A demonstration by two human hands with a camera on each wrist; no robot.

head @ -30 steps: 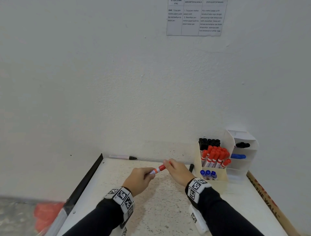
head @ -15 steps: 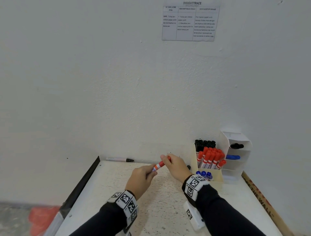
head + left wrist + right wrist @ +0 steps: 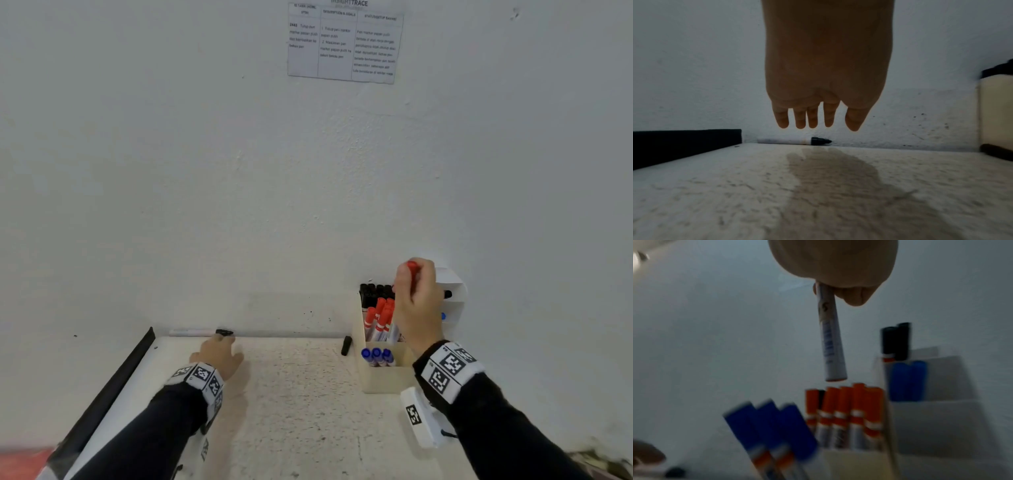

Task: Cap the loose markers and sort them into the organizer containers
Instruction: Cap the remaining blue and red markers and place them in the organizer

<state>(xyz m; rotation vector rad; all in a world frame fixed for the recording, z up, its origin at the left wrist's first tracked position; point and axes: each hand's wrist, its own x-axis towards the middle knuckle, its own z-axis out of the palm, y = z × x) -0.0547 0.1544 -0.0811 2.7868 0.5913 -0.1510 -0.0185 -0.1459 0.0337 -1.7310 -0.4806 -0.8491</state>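
My right hand (image 3: 416,301) grips a capped red marker (image 3: 831,337) upright by its red cap (image 3: 412,269), barrel hanging down just above the red markers (image 3: 846,410) standing in the cream organizer (image 3: 383,377). The organizer also holds black markers (image 3: 375,293) at the back and blue markers (image 3: 376,356) in front. My left hand (image 3: 219,354) hovers open over the table, fingers (image 3: 813,118) straight, pointing at an uncapped black marker (image 3: 793,141) lying along the wall. A loose black cap (image 3: 346,345) lies left of the organizer.
A white tiered holder (image 3: 452,301) behind my right hand carries a black and a blue marker. A black strip (image 3: 113,383) borders the speckled white table (image 3: 301,411) on the left. The wall (image 3: 239,171) stands right behind, with a printed sheet (image 3: 344,42) up high.
The hands have separated. My right hand carried the capped red marker up and right over the organizer. My left hand let go and moved back-left toward the black marker at the wall.
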